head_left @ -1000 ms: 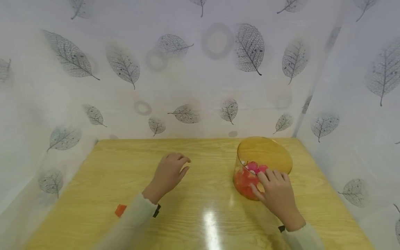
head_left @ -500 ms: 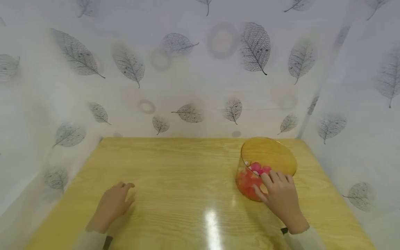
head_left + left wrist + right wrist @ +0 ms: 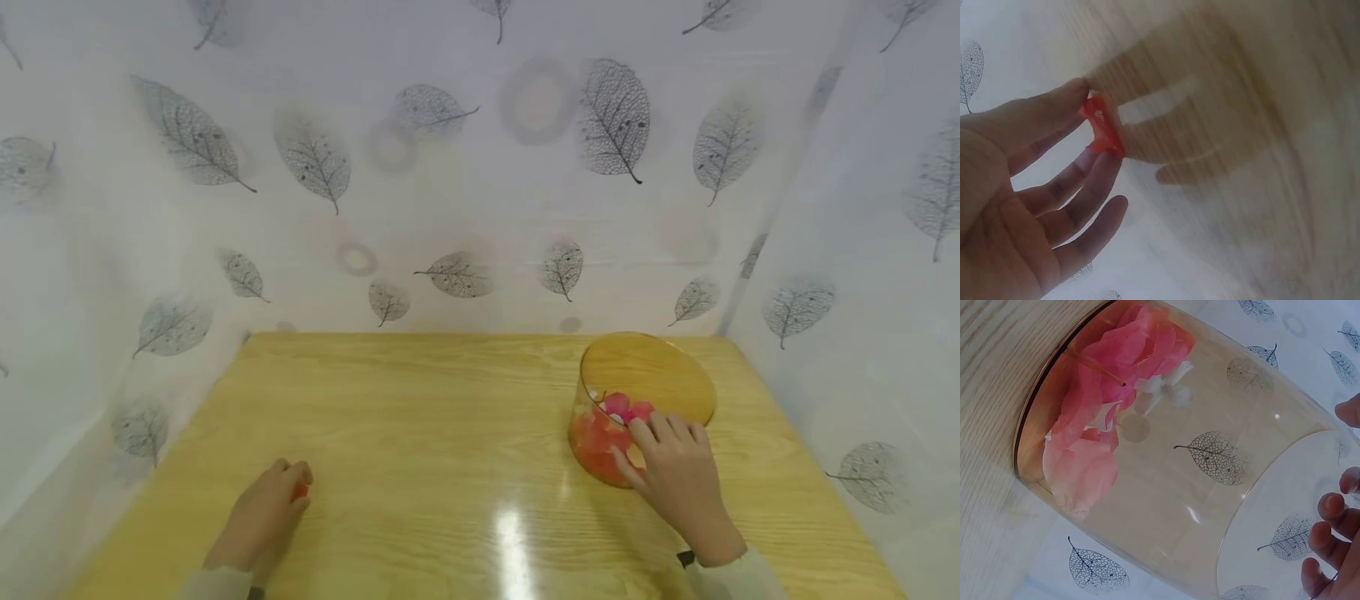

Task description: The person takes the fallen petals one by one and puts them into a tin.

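Note:
At the left of the table, my left hand [image 3: 258, 510] pinches a small red wrapped candy [image 3: 1104, 125] between thumb and fingertips, low over the wood. The left wrist view shows its shiny surface and flared ends. On the right stands an amber see-through glass vase [image 3: 648, 375] with a slanted mouth. Pink and white artificial flowers [image 3: 1085, 465] lie in its bottom. My right hand [image 3: 678, 479] holds the vase's near rim, fingers bent over the edge and thumb by the outer wall. Exact contact there is partly hidden.
The yellow wooden table [image 3: 420, 417] runs back to a pale curtain [image 3: 465, 192] printed with grey leaves, which also hangs at both sides. A bright light reflection lies near the front middle of the wood.
My left hand has moved left and toward me, down to the table, and has taken hold of the red candy that lay there. My right hand has stayed at the vase's rim.

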Available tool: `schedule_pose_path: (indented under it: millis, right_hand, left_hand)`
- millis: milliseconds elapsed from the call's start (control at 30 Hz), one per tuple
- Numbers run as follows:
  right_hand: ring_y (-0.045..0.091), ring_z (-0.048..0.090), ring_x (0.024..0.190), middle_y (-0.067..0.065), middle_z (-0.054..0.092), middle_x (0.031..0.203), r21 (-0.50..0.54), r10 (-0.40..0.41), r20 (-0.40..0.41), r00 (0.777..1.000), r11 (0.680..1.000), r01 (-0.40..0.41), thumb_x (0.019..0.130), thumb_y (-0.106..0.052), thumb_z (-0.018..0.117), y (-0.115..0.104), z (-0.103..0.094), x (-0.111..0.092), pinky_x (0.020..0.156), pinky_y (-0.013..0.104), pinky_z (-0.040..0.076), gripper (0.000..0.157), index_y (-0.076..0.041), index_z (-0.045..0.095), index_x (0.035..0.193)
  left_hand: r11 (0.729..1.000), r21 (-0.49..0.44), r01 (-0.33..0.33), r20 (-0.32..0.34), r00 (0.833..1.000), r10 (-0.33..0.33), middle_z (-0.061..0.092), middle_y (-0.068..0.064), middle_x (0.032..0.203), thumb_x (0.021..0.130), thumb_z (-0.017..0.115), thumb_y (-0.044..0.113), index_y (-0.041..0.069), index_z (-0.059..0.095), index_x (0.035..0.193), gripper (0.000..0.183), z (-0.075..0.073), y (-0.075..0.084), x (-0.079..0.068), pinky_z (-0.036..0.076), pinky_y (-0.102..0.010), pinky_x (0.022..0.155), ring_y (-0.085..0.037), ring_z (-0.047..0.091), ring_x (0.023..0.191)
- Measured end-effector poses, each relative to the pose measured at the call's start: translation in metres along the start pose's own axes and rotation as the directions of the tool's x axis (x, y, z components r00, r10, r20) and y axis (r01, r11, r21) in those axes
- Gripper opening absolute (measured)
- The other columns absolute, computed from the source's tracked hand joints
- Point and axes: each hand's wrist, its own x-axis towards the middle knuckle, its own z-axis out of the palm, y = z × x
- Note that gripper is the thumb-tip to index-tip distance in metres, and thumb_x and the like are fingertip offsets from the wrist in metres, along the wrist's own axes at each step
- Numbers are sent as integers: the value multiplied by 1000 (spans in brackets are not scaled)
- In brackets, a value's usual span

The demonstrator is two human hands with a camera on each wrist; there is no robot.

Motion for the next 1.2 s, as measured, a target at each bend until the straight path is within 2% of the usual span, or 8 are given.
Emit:
schedule_pose_path:
  millis: [333, 433, 533, 667, 833, 967, 1100, 1200]
  right_hand:
    - [27, 44, 59, 8, 48, 68, 8, -1, -7, 1000, 1000, 1, 96, -53, 26, 1, 0, -3, 57, 40, 36, 55, -6, 50, 78]
    - [28, 44, 59, 7, 47, 68, 11, -1, -12, 1000, 1000, 1, 96, -52, 26, 1, 0, -3, 57, 40, 36, 55, -7, 50, 78]
    - [28, 45, 60, 7, 47, 68, 16, 1, -15, 1000, 1000, -1, 96, -52, 26, 1, 0, -3, 57, 40, 36, 55, -7, 50, 78]
    - [28, 46, 61, 8, 48, 69, 16, 6, -5, 1000, 1000, -6, 96, -52, 26, 2, 0, -3, 58, 40, 37, 55, -7, 51, 78]
    - [27, 46, 60, 7, 48, 69, 13, 4, -8, 1000, 1000, -4, 96, -51, 25, 2, 1, -3, 58, 40, 37, 54, -7, 51, 78]
    - [27, 45, 59, 7, 47, 69, 9, -2, -14, 1000, 1000, 2, 96, -51, 25, 3, 1, -2, 57, 40, 36, 54, -7, 51, 79]
    - [28, 44, 58, 8, 48, 69, 10, -15, -25, 1000, 1000, 15, 96, -50, 26, 4, 1, -2, 55, 39, 34, 53, -7, 51, 80]
    - [28, 44, 58, 8, 48, 70, 11, -22, -41, 999, 1000, 23, 96, -50, 26, 4, 0, -2, 54, 38, 34, 53, -6, 51, 81]
  left_hand:
    - [998, -62, 5, 35, 999, -3, 58, 3, 75, 80, 67, 2, 12, 58, 84, 14, 2, 2, 7, 46, -26, 62, -8, 53, 70]
    - [996, -61, -69, -13, 998, 68, 58, 4, 74, 79, 69, 2, 13, 59, 84, 16, -3, 21, 21, 46, -23, 60, -6, 53, 68]
    - [983, -45, -175, -99, 980, 170, 61, 4, 76, 78, 71, 1, 13, 61, 86, 17, -14, 58, 45, 49, -22, 61, -6, 56, 68]
    - [933, -64, -354, -204, 920, 335, 64, 3, 81, 79, 72, 4, 13, 63, 87, 16, -32, 125, 81, 52, -24, 66, -9, 62, 73]
    - [809, -88, -581, -263, 797, 544, 68, 3, 86, 82, 70, 8, 13, 65, 89, 10, -51, 217, 124, 53, -21, 71, -9, 64, 77]
    - [712, -80, -697, -244, 707, 664, 68, 2, 88, 87, 66, 11, 13, 65, 91, 5, -58, 282, 153, 52, -18, 73, -8, 64, 80]
    - [680, -61, -731, -177, 678, 713, 67, 4, 90, 90, 63, 16, 15, 65, 95, 5, -51, 330, 173, 49, -12, 73, -6, 63, 80]
    - [694, -17, -720, -126, 690, 713, 67, 6, 91, 91, 62, 21, 17, 66, 97, 8, -40, 355, 182, 47, -11, 71, -5, 61, 79]
